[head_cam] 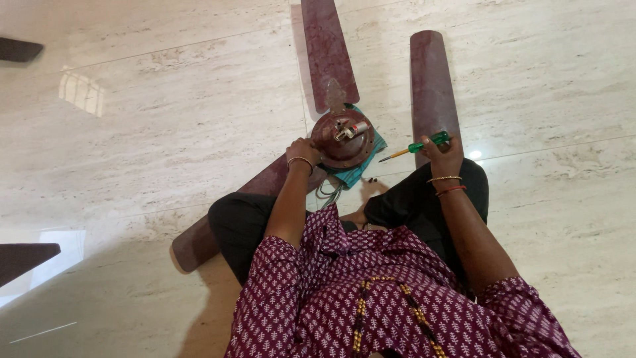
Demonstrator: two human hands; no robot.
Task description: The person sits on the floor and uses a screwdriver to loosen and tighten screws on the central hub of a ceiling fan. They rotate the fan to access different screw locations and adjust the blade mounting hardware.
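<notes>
Left hand (pixel 303 150): resting on the rim of the fan motor (pixel 342 138), fingers curled against its edge
Right hand (pixel 442 150): closed around a green-handled screwdriver (pixel 419 145), tip pointing toward the motor
Fan motor: round, reddish-brown, on a teal cloth (pixel 358 171) on the marble floor (pixel 165 119), just ahead of the person's crossed legs
Blades (pixel 434 86): maroon, spread around the motor

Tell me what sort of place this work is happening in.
Probably a room in a home, not a workshop: the person sits on a polished marble-look tile floor, a ceiling fan lies dismantled there, and the right hand holds a green screwdriver.
</notes>
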